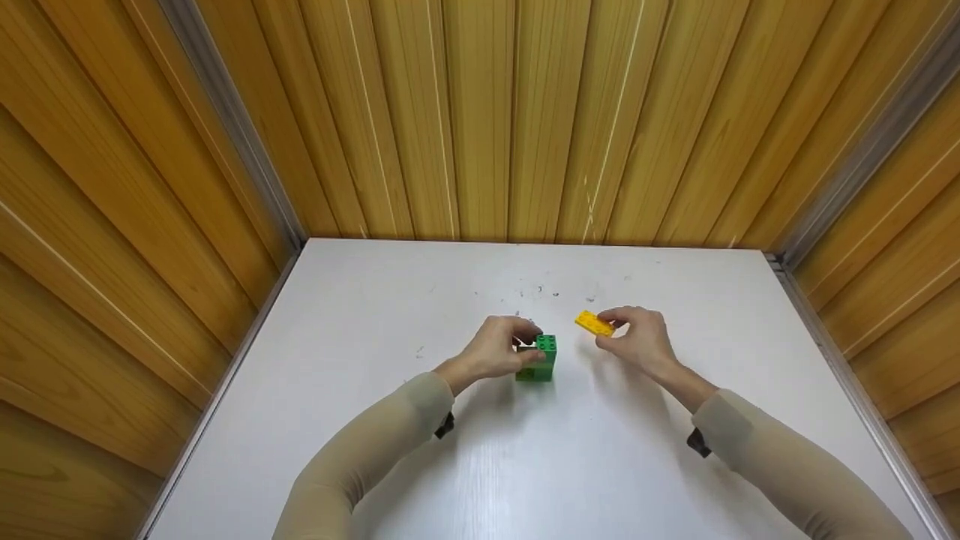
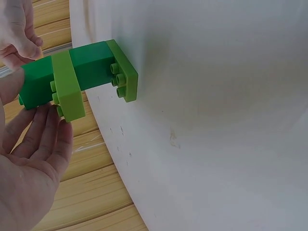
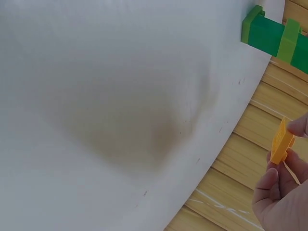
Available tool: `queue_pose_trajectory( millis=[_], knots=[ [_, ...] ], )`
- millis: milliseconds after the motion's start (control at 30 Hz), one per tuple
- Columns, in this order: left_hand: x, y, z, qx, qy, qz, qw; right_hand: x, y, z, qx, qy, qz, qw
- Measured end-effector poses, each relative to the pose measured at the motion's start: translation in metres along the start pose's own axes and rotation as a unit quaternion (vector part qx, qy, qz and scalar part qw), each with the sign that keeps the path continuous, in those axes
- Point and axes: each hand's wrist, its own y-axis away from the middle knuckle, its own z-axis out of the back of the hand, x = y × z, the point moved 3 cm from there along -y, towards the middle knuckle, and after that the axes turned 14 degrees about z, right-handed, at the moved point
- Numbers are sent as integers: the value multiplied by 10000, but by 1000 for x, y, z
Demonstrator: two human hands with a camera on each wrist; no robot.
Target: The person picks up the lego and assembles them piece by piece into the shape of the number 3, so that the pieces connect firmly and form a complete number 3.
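A stack of toy building bricks [image 1: 544, 366] stands on the white table near its middle. In the left wrist view dark green bricks [image 2: 94, 65] alternate with thinner light green plates, one of them a base plate [image 2: 124, 77] against the tabletop. My left hand [image 1: 495, 349] grips the upper part of this stack, thumb on one side and fingers on the other. To the right, my right hand [image 1: 643, 341] pinches a flat yellow brick [image 1: 592, 323] by one end between thumb and fingers. The yellow brick is held apart from the stack, above the table, its studded top showing in the head view.
The white table [image 1: 375, 300] carries small dark scuff marks beyond the hands. Wood-patterned panels [image 1: 480, 120] rise behind it and at both sides, with grey metal rails [image 1: 240, 127] at the corners. Dark wrist straps [image 1: 445, 425] show below both sleeves.
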Motion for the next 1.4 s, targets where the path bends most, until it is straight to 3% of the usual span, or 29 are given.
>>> queue_pose_trajectory(
  millis=[200, 500, 900, 1400],
  knots=[
    [0, 1, 0, 1, 16, 15, 10000, 15, -1, 1, 4, -85, 185, 9998],
    [-3, 1, 0, -57, -190, -217, 9996, 32, -1, 3, -181, -55, 543, 9983],
    [-7, 1, 7, -89, 3, -91, 9999, 48, -2, 1, -58, -286, 726, 9969],
    [-12, 4, 12, -320, 169, -318, 9988, 65, -6, -9, -11, -259, 1263, 9917]
  ],
)
